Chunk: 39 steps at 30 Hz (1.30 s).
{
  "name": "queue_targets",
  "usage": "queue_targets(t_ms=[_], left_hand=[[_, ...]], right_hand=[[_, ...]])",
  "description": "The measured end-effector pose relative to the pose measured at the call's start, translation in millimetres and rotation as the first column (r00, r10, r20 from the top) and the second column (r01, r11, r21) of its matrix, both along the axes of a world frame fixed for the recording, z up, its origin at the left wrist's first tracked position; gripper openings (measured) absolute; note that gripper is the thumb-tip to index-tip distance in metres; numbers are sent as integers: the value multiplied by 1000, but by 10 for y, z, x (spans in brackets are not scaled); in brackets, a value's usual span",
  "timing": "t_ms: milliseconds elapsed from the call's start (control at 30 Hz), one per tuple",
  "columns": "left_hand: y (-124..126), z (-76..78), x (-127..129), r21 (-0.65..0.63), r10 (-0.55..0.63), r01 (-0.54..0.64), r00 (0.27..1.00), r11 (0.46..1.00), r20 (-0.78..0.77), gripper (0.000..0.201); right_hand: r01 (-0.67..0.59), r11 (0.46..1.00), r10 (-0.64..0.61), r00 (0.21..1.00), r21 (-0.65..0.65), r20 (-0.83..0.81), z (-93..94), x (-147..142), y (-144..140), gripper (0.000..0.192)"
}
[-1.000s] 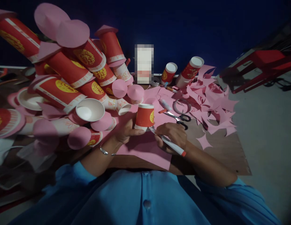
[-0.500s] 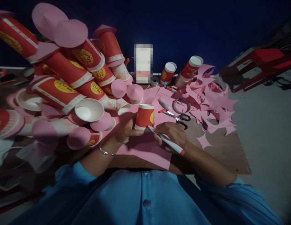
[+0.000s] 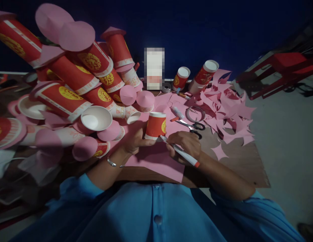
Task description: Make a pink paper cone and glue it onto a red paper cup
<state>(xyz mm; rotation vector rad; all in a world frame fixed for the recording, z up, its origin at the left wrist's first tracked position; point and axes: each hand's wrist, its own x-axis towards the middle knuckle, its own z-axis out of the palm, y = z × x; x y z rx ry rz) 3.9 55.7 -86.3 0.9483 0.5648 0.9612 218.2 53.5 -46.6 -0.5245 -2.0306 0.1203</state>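
My left hand (image 3: pixel 136 140) is closed around the lower left of a red paper cup (image 3: pixel 154 127), which stands upside down with its white base up and a yellow emblem on its right side. In my right hand (image 3: pixel 185 144) is a white marker pen (image 3: pixel 183 154) with an orange-red end. Its pale tip touches or nearly touches the cup's lower right rim. Beneath both hands lies a sheet of pink paper (image 3: pixel 161 164). Black-handled scissors (image 3: pixel 190 126) rest just beyond my right hand, beside a roll of tape (image 3: pixel 195 114) and an orange marker cap (image 3: pixel 175 119).
Stacked red cups (image 3: pixel 68 74) with pink paper cones (image 3: pixel 77 35) fill the left side. Pink paper scraps (image 3: pixel 229 107) are heaped on the right. Two groups of upside-down cups (image 3: pixel 204 75) stand at the back. A red stool (image 3: pixel 280 72) is on the floor at far right.
The pen in my right hand has shifted very slightly to the right along the cup's rim. My left hand and the cup stay in place.
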Motion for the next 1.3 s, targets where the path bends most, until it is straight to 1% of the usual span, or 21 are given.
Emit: queue_targets(t_ms=[167, 333, 400, 533, 667, 833, 1000, 1300], left_hand=[[-2, -8, -15, -15, -7, 7, 1000, 1000, -15, 63], [10, 9, -20, -13, -13, 12, 999, 1000, -39, 60], [12, 17, -15, -2, -6, 6, 1000, 1000, -29, 59], [10, 32, -4, -5, 10, -10, 1000, 1000, -3, 54], [10, 37, -3, -19, 0, 0, 1000, 1000, 2, 53], [4, 11, -6, -26, 9, -9, 1000, 1000, 15, 55], [2, 2, -10, -34, 0, 0, 1000, 999, -1, 59], [-10, 21, -4, -52, 59, -58, 998, 997, 11, 56]], right_hand=[[0, 1000, 0, 1000, 4, -6, 1, 0, 3, 6], [31, 1000, -31, 1000, -4, -5, -10, 7, 2, 4], [41, 999, -41, 999, -4, -10, -14, 8, 2, 4], [39, 999, -39, 999, 0, -20, -10, 8, 6, 11], [46, 999, -46, 999, -6, -1, 1, 16, 2, 10], [34, 999, -34, 999, -19, 3, -1, 21, -5, 7], [11, 1000, -11, 1000, 5, -24, -23, 8, 0, 6], [49, 999, -49, 999, -9, -16, -20, 14, -5, 10]])
